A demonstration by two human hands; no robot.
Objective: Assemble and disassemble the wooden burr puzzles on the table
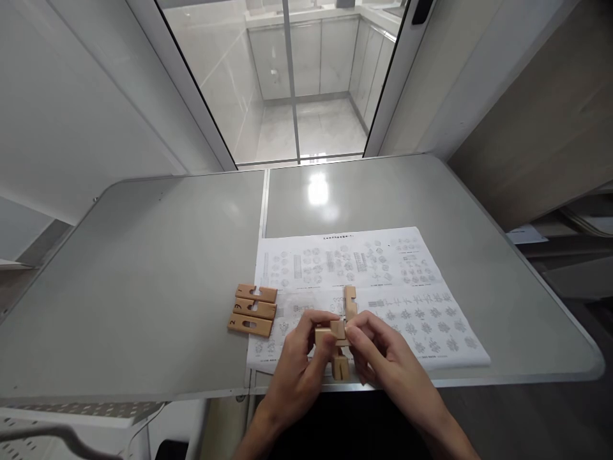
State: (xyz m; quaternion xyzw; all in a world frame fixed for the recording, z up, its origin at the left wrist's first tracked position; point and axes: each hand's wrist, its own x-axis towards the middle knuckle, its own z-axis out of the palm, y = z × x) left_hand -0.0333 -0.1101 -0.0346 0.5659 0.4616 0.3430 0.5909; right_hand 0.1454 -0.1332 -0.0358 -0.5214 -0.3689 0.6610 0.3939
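Note:
Several notched wooden puzzle pieces (340,368) are joined crosswise between my two hands, close to the table's front edge. My left hand (302,358) grips the assembly from the left, thumb and fingers closed on it. From the right, my right hand (385,348) pinches the same pieces with thumb and forefinger. One notched piece (351,301) sticks out beyond my fingers, away from me. My fingers hide parts of the joint. Left of my hands, three flat wooden pieces (252,309) with cut-outs lie side by side, marked with dark numerals, partly on the paper.
A printed instruction sheet (335,255) with many small diagrams lies under my hands. The grey table (167,275) has a metal seam (265,198) across it. Beyond its far edge stands a glass door (297,83). At the right is a wooden cabinet with shelves (565,236).

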